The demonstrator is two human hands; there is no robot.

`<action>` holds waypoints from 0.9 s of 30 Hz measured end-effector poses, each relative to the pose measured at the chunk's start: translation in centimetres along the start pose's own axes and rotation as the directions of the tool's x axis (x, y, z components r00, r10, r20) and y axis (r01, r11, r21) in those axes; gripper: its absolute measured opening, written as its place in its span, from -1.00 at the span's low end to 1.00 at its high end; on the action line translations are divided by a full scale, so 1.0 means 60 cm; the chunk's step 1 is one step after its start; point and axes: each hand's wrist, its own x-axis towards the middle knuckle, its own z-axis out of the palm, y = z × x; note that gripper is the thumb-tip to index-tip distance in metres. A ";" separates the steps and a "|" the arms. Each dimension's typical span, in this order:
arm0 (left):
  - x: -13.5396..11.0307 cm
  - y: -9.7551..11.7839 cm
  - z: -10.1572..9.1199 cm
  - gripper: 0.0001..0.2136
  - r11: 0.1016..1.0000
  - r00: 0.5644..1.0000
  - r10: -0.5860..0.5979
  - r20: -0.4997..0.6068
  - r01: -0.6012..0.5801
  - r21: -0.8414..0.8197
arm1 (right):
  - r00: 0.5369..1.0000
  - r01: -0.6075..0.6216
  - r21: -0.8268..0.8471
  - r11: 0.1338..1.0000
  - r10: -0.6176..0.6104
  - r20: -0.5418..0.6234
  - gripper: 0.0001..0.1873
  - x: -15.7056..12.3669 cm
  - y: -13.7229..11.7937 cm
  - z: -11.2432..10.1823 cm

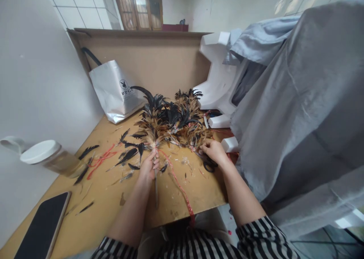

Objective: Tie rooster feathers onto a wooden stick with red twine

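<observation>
My left hand (148, 167) is closed round a thin stick (156, 192) whose far end carries a bunch of brown and black feathers (152, 128). A red string (179, 185) runs from that bunch toward me over the table edge. My right hand (214, 151) rests with bent fingers at the edge of a feather pile (186, 118), and black scissor handles (209, 164) lie under it. What its fingers pinch is hidden.
A wooden table (113, 198) has loose black feathers (127, 154) and red string scraps (101, 160). A white-lidded jar (52, 159) and a dark phone (42, 228) sit at the left. A white bag (115, 90) leans at the back. Grey cloth (298, 111) covers bulky things on the right, with white foam pieces (229, 143) beside it.
</observation>
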 end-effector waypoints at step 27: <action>0.000 -0.008 0.001 -0.84 0.994 0.997 0.082 -0.015 -0.080 0.069 | 0.978 -0.197 0.968 0.155 -0.035 0.204 -0.65 0.027 -0.109 0.023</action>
